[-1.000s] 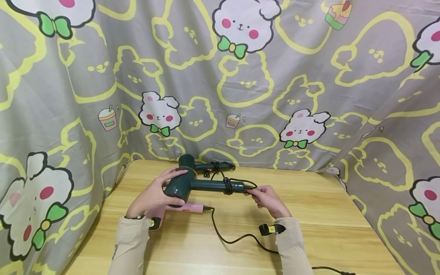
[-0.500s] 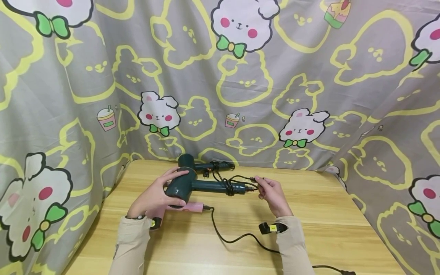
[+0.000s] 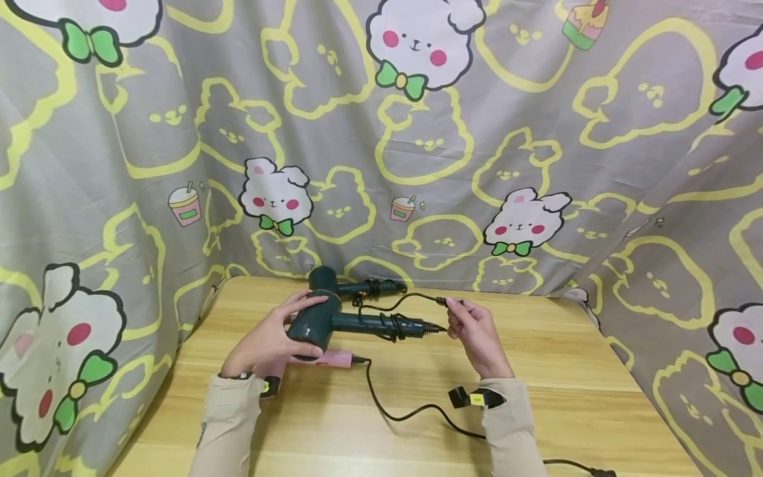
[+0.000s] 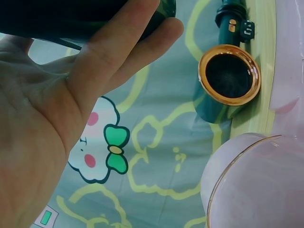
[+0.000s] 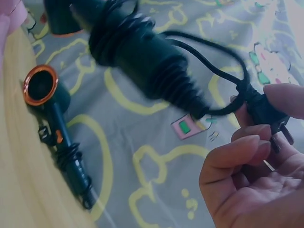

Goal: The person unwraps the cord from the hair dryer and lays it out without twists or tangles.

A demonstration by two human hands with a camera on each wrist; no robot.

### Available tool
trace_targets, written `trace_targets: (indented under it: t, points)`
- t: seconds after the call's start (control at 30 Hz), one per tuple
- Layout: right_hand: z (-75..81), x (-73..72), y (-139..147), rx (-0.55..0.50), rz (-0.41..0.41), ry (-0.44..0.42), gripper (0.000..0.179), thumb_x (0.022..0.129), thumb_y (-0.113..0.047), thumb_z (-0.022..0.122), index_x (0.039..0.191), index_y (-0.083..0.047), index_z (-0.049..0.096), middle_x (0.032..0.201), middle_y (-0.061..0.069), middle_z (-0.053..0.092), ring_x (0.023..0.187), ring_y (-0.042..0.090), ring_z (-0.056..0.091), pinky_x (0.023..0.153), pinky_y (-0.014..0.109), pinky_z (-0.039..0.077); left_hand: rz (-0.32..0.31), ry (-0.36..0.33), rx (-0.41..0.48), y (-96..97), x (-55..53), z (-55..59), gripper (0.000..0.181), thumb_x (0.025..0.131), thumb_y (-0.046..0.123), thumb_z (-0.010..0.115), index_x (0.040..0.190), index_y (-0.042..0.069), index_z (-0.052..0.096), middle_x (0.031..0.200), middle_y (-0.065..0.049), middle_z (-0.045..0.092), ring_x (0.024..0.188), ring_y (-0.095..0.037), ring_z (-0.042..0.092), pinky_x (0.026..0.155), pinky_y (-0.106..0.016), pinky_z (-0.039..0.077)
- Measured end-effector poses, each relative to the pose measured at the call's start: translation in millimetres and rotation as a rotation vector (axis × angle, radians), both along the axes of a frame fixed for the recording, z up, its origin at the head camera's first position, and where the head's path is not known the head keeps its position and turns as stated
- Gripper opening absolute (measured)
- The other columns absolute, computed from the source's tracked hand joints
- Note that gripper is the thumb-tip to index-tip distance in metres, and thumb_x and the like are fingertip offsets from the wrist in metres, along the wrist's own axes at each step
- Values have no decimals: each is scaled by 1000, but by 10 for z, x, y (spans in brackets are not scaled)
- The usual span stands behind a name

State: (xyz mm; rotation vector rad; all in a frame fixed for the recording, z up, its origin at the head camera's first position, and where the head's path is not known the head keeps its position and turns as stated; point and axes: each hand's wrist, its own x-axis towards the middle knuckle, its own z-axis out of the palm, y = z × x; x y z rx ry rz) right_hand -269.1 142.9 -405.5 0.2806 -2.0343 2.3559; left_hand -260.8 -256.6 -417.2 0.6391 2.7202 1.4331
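Observation:
A dark green hair dryer (image 3: 312, 324) is held up by its barrel in my left hand (image 3: 274, 334), thumb on one side and fingers on the other. Its handle (image 3: 369, 323) points right, with black cord wound round it. My right hand (image 3: 475, 331) pinches the black plug (image 5: 263, 110) at the cord's end, and its two prongs show in the right wrist view. From the plug the cord (image 3: 411, 298) runs loosely back to the handle. In the left wrist view, my left hand (image 4: 95, 71) lies against the dark barrel (image 4: 42, 21).
Behind lies a second dark green hair dryer (image 3: 322, 278) with its cord wrapped. A pink hair dryer (image 3: 334, 360) lies nearer on the wooden table (image 3: 572, 371); its black cord (image 3: 405, 420) trails right under my right sleeve. Patterned grey curtains (image 3: 435, 199) surround the table.
My right hand has moved from the handle's end slightly up and right, drawing the plug away. A stretch of cord has come loose from the handle. The left hand stays put.

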Motion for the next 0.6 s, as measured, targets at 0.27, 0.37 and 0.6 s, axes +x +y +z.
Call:
trace_targets:
  t: [0.27, 0.37, 0.6]
  points:
    - [135, 107, -42, -2, 43, 83, 36, 106, -28, 60, 78, -6, 52, 68, 2, 37, 66, 17, 35, 64, 26, 37, -7, -12, 14, -2, -2, -6, 86, 73, 38, 95, 148, 45, 52, 171, -14, 20, 135, -52, 48, 94, -54, 55]
    - [184, 150, -36, 11, 77, 117, 31, 107, -27, 59, 82, -8, 57, 69, 2, 37, 66, 18, 34, 64, 27, 35, -9, -10, 19, -15, 0, -8, 86, 73, 37, 94, 148, 44, 52, 172, -15, 20, 136, -53, 46, 94, -54, 55]
    - [269, 251, 2, 75, 192, 202, 19, 109, -18, 54, 106, -14, 72, 68, -1, 40, 65, 21, 35, 63, 30, 36, -14, -3, 27, -42, -11, -12, 86, 74, 35, 94, 149, 42, 52, 171, -16, 20, 133, -51, 49, 92, -50, 55]
